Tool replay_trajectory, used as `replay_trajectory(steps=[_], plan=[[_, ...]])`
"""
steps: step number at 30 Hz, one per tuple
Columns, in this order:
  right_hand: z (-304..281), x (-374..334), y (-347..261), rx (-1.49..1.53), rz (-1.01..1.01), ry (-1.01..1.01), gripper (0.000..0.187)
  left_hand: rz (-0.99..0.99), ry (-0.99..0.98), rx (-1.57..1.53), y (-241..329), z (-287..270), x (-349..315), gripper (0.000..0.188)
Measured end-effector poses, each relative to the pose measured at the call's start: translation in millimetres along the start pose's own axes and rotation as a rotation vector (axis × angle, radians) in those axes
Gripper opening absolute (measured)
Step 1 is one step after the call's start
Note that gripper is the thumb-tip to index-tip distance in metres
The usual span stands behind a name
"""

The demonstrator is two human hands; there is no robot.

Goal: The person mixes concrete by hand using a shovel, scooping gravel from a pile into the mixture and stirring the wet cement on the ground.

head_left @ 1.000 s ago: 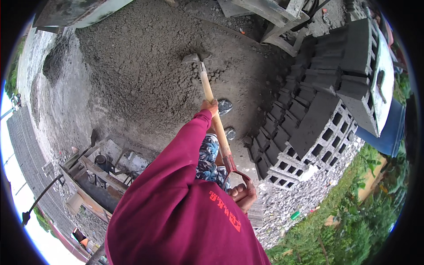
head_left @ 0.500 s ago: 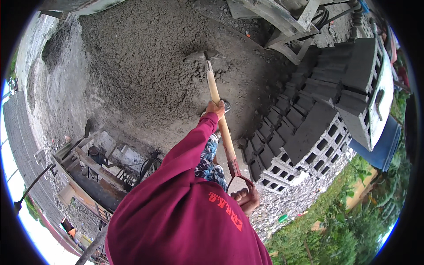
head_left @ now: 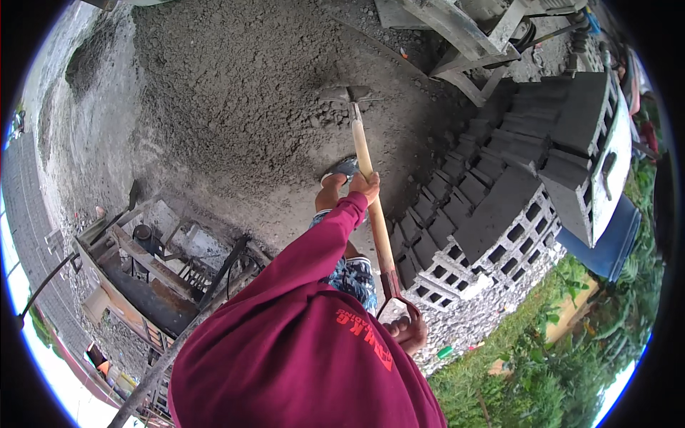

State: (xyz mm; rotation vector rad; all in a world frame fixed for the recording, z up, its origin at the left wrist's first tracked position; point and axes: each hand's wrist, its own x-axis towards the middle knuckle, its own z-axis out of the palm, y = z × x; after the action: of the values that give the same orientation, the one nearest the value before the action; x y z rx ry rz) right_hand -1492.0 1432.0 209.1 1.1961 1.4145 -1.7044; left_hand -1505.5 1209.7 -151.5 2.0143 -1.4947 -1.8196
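Observation:
A shovel [head_left: 374,207] with a pale wooden shaft slants across the middle of the view. My left hand [head_left: 365,187] is wrapped round the shaft partway down. At the near end, my right hand [head_left: 408,334] is closed on the reddish metal D-shaped grip [head_left: 390,285]. The shovel's blade [head_left: 351,93] rests at the right edge of a wide heap of damp grey sand-like mix [head_left: 235,93]. Small clumps lie beside the blade. One of my feet, in a dark shoe [head_left: 344,168], stands just left of the shaft.
Stacked grey hollow concrete blocks [head_left: 492,207] rise close on the right, with a blue container [head_left: 606,239] behind. A metal machine frame [head_left: 464,43] stands at the far right. Lower left holds a wood-and-metal frame [head_left: 143,271] and a long pole [head_left: 171,357].
The shovel and both hands have shifted right. The blade now lies further right along the heap's edge, and more of my foot shows left of the shaft.

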Motion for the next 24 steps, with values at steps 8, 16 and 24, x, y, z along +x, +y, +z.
replay_trajectory(steps=[8,16,24], plan=[[-41.1,-2.4,16.3,-0.057,-0.022,0.055,0.032,0.021,-0.018,-0.101,-43.6,-15.8,-40.6,0.040],[-204.7,-47.2,-6.5,-0.082,-0.108,0.092,0.031,-0.092,-0.181,0.017,-87.0,16.1,-208.6,0.041],[-162.5,55.6,37.5,0.147,0.014,-0.237,0.045,0.093,-0.035,0.348,-38.2,52.4,-67.7,0.056]])
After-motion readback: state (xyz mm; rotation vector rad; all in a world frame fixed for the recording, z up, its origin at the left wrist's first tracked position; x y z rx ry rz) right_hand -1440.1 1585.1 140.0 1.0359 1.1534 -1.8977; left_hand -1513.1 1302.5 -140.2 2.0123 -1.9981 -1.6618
